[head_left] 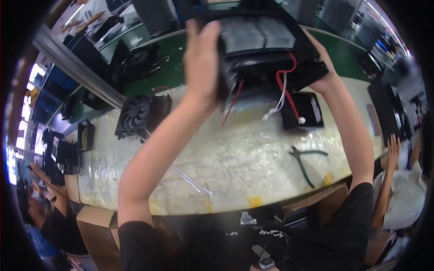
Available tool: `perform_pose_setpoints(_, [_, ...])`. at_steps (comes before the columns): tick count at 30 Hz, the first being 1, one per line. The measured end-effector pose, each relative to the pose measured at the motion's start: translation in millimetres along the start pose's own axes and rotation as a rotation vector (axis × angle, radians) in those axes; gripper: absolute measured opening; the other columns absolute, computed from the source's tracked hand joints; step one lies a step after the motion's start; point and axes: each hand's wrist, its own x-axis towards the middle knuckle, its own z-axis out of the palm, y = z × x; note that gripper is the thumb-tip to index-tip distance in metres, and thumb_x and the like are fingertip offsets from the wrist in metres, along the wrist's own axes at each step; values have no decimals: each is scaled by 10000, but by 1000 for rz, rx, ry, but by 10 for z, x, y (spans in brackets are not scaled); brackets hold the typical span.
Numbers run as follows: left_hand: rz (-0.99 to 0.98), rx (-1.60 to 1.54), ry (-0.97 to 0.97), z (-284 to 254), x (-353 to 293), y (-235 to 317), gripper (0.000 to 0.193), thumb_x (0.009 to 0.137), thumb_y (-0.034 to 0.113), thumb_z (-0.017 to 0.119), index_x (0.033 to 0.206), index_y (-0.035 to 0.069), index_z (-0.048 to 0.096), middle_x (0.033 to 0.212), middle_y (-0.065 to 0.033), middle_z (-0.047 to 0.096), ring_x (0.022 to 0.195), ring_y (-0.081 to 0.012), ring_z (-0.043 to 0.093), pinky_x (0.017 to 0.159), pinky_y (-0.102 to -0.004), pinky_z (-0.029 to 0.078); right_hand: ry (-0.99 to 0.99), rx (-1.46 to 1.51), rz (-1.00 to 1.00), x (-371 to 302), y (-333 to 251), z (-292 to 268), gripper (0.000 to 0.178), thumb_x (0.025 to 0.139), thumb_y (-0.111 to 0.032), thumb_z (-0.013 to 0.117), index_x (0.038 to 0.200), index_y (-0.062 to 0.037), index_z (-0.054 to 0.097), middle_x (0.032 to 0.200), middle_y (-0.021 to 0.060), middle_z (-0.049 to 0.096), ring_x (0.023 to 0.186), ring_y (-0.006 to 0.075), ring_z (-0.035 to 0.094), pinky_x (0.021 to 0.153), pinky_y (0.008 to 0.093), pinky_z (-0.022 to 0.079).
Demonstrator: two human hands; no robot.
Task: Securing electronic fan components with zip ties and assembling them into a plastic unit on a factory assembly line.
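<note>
Raised over the far part of the bench is a black boxy housing (260,58) with two pale silvery panels in its face. My left hand (202,65) grips its left side, slightly smeared by motion. On the right side, my right hand (324,74) holds the housing, its fingers partly hidden behind it. Loose red and white wires (289,97) with white plugs dangle from the housing. Under it on the bench sits an open black tray (316,118), partly covered. Nearer to me lie cutting pliers (300,160) with dark green handles, jaws pointing away.
A black fan unit (138,113) stands at the bench's left, near a small black bin (85,135) of small parts. White strips (192,180) lie in front. A metal post (77,67) rises at left; beyond runs a green surface (169,74). People work on both sides.
</note>
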Motion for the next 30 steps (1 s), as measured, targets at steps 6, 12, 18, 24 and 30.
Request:
perform_pose_setpoints(6, [-14,-5,-6,329,1491,-1419,931,839,449,652,1525,7,204,1384,-257,481,1271,-267,464,1068,-297,334,131,15,-122,747,-360,-1262,415,997,-372,482,1263,-73,591,1170,94,664,1048,265,642,946,416,511])
perform_pose_setpoints(12, [-158,39,-29,374,2012,-2277,950,805,556,581,1557,128,188,1419,-258,322,1306,-365,407,1094,-376,334,334,-66,-77,1080,-452,-1929,341,954,-361,549,1111,-77,655,1027,81,694,935,246,666,889,401,536])
perform_pose_setpoints(18, [-213,732,-360,85,1674,-1866,962,833,667,579,1448,-42,369,1453,-265,425,1359,-356,418,1106,-372,344,704,-268,-53,941,-703,-2340,502,939,-451,589,1253,-60,610,1192,99,649,1094,230,608,1006,375,439])
perform_pose_setpoints(24, [172,2046,-881,-1563,485,19,900,661,603,757,1325,42,526,1091,-155,621,1066,-319,591,1051,-557,309,717,-838,-641,779,-942,-1534,427,1016,-327,484,1331,-51,565,1314,93,597,1260,175,527,1050,340,373])
perform_pose_setpoints(30, [171,1604,-610,-2373,74,-39,485,684,320,715,1060,19,658,1016,-146,636,1003,-321,589,870,-412,431,115,-1208,-277,1546,190,248,366,991,-304,542,1242,-51,626,1136,32,673,1051,101,601,895,253,434])
